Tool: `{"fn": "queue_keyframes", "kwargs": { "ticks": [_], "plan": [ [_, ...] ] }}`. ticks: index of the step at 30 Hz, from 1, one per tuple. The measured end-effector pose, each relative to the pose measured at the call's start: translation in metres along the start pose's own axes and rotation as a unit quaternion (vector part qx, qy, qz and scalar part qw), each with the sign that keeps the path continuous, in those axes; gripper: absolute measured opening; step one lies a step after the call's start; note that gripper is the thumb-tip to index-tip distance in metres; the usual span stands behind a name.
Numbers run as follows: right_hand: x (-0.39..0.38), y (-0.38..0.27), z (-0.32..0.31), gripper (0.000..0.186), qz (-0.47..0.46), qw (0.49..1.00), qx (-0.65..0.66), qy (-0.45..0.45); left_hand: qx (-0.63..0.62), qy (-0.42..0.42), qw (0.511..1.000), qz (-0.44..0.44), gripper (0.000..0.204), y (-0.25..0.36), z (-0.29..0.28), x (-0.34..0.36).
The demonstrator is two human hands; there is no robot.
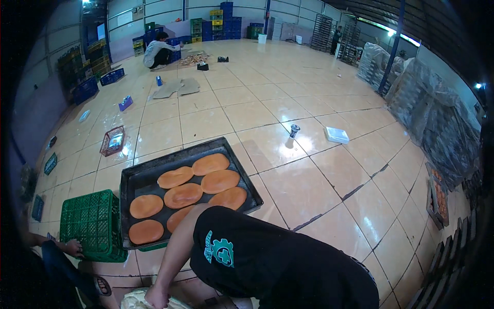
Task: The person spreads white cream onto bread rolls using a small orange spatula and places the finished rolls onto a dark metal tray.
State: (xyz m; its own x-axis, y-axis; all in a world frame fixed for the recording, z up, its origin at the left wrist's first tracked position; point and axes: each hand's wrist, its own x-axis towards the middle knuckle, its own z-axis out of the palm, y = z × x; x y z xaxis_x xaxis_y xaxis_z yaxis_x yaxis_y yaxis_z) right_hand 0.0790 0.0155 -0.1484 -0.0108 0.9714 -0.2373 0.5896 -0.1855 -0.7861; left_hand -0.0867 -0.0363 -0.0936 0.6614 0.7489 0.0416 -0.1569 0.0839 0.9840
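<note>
My bare left arm bends down from a black sleeve (pixel 267 252) to the lower edge. There my left hand (pixel 156 297) is closed on a pale crumpled cloth or bag (pixel 133 298), partly cut off by the frame. My right hand does not show. Beyond my arm, a dark baking tray (pixel 154 166) holds several brown oval buns (pixel 183 195), some partly hidden by the arm and sleeve. Green plastic shows under the tray's near edge. On its left stands a green plastic crate (pixel 88 219), with another person's hand (pixel 73 247) resting against it.
That person's sandalled foot (pixel 103 286) is at lower left. A red basket (pixel 112 141), a metal cylinder (pixel 294 131) and a white box (pixel 337 135) lie on the tiled floor. Plastic-covered stacks (pixel 429 110) line the right. Someone (pixel 157 51) crouches by flat cardboard at the back.
</note>
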Motion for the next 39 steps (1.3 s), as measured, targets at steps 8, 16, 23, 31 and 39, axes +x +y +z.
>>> {"fn": "queue_keyframes", "kwargs": {
  "ticks": [8, 16, 23, 31, 39],
  "plan": [
    [0.000, -0.014, -0.002, 0.037, 0.042, 0.999, 0.007, -0.025, 0.001, 0.014, 1.000, 0.005, 0.071, 0.001, -0.006, 0.001],
    [-0.004, -0.013, 0.001, 0.047, 0.062, 0.997, 0.037, 0.017, -0.001, 0.014, 1.000, 0.006, 0.072, 0.004, -0.008, -0.002],
    [-0.021, -0.014, 0.002, 0.041, 0.072, 0.995, 0.058, 0.022, 0.002, 0.020, 1.000, 0.013, 0.073, 0.007, -0.010, -0.008],
    [-0.001, 0.003, 0.011, 0.033, 0.049, 0.990, 0.133, 0.024, 0.028, 0.097, 0.994, 0.027, 0.075, 0.008, -0.064, -0.021],
    [-0.040, -0.018, 0.003, 0.031, 0.068, 0.988, 0.137, 0.019, -0.003, 0.227, 0.974, 0.026, 0.076, 0.030, -0.152, -0.082]
  ]
}}
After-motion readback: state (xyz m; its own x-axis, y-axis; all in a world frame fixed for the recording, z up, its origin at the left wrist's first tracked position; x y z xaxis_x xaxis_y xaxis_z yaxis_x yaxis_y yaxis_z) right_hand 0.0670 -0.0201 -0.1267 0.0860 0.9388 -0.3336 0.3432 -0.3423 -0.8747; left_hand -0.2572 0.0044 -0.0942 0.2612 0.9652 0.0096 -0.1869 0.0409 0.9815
